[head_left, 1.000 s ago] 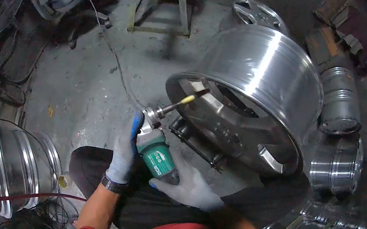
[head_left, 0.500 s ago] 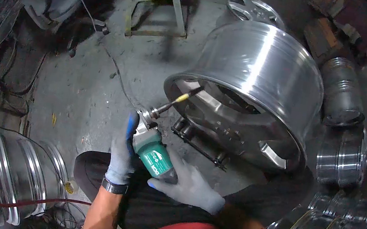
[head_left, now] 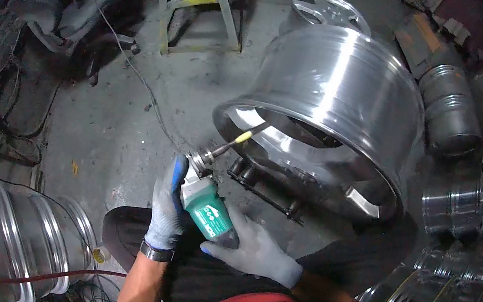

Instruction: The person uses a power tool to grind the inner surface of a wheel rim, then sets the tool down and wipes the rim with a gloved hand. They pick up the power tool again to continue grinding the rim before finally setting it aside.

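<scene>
A green and silver power tool (head_left: pixel 207 209) lies between my two gloved hands. My left hand (head_left: pixel 169 206) is wrapped round its silver head end, with the blue-coated thumb side showing. Around the lower green body is my right hand (head_left: pixel 254 248), its fingers partly hidden beneath. The tool's long shaft, with a yellow band (head_left: pixel 244 137), points up and right, and its dark tip reaches into the open face of a large silver wheel rim (head_left: pixel 333 90). Under the rim's near edge sits a dark metal support (head_left: pixel 266 194).
Several more rims (head_left: pixel 19 236) stand at the lower left, and others (head_left: pixel 455 200) line the right. A spoked wheel (head_left: pixel 331 11) lies behind the large rim. A metal stand (head_left: pixel 227 19) is at the top. A cable (head_left: pixel 139 78) crosses the floor.
The view has shifted slightly, so the hands and tool appear a little further right and lower. The grip on the tool looks the same, and its tip remains at the rim's opening.
</scene>
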Demonstrator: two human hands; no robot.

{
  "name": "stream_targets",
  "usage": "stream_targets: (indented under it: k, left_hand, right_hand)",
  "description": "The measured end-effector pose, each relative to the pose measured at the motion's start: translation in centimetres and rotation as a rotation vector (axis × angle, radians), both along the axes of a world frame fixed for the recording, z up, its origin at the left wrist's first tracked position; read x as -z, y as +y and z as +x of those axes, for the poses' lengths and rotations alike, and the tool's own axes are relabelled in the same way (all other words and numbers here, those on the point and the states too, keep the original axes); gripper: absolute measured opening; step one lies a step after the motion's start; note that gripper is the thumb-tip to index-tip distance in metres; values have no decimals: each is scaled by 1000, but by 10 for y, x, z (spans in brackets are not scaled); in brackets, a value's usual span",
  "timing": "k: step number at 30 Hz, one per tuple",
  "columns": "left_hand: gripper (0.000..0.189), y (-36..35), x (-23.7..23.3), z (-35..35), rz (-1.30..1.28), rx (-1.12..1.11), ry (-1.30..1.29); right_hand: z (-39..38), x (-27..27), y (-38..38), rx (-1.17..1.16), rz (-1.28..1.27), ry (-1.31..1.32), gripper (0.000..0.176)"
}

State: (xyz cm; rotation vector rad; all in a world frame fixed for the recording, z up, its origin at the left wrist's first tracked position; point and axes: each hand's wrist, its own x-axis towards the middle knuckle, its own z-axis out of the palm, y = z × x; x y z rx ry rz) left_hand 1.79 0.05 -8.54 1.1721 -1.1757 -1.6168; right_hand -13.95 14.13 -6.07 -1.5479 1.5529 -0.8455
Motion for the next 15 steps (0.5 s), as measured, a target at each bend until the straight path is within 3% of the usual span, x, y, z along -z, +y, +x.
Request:
stream_targets:
  k: [4, 8, 11, 12, 14, 15]
  left_hand:
    - [54, 0, -33, 3, 255, 57, 232]
    - [56, -8, -36, 6, 295, -16, 373]
    - [55, -3, -32, 3, 161, 22, 186]
    - [54, 0, -31, -2, 292, 1, 315]
    - [48, 9, -16, -4, 166, -8, 187]
    - [47, 4, 22, 3, 32, 53, 58]
  right_hand:
    - [2, -3, -9, -1, 33, -46, 102]
    - [2, -5, -20, -27, -4, -60, 101]
    - [-2, -2, -13, -20, -17, -46, 100]
    - [-5, -2, -10, -24, 17, -15, 99]
    - [-8, -18, -6, -23, 21, -19, 98]
    - [-8, -23, -4, 17, 46, -18, 97]
